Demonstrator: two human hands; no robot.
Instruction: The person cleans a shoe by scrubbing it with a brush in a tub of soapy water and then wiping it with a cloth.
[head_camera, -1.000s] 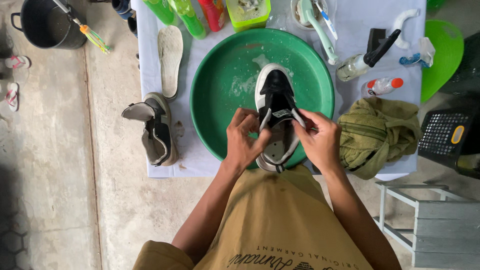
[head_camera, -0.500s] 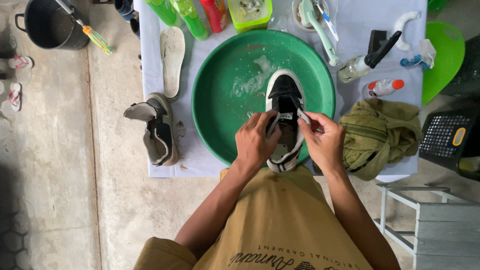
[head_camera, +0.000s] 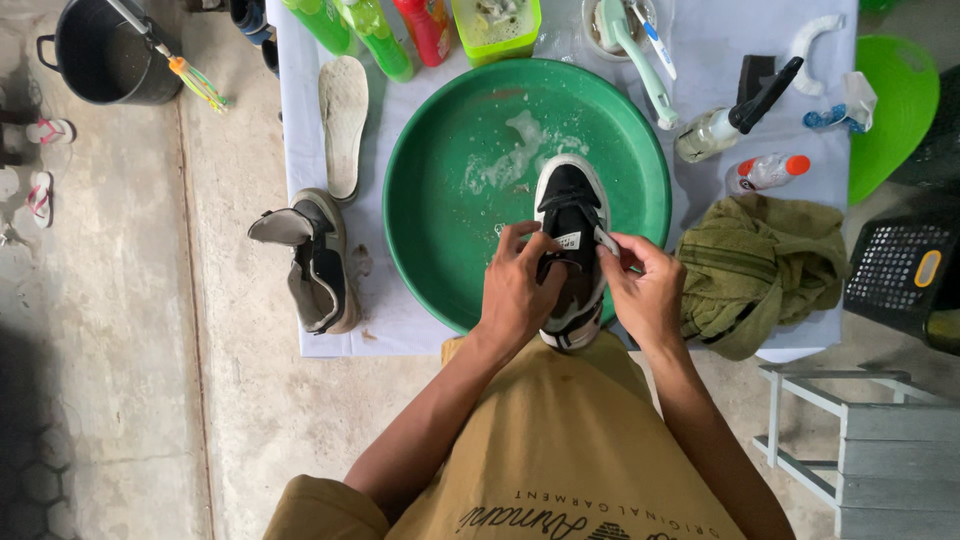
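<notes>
A black sneaker with a white sole (head_camera: 570, 205) lies toe-away in a round green basin (head_camera: 430, 190) that holds soapy water. My left hand (head_camera: 518, 290) grips the sneaker's left side near the tongue. My right hand (head_camera: 645, 292) pinches its right edge near the eyelets, beside the white tag on the tongue. The heel of the sneaker is partly hidden under my hands. A second black sneaker (head_camera: 312, 262) lies on its side at the left edge of the white cloth (head_camera: 720, 40), and a loose insole (head_camera: 343, 120) rests above it.
A crumpled olive towel (head_camera: 765, 270) lies right of the basin. Spray bottle (head_camera: 735, 110), small bottle (head_camera: 768, 172), brushes (head_camera: 630, 45) and coloured bottles (head_camera: 375, 30) line the far side. A black bucket (head_camera: 100, 55) stands far left, a black crate (head_camera: 905, 275) and grey step stool (head_camera: 880, 450) at right.
The sneaker has shifted slightly farther into the basin, and both hands have moved up along it toward the tongue. Nothing else on the table has moved.
</notes>
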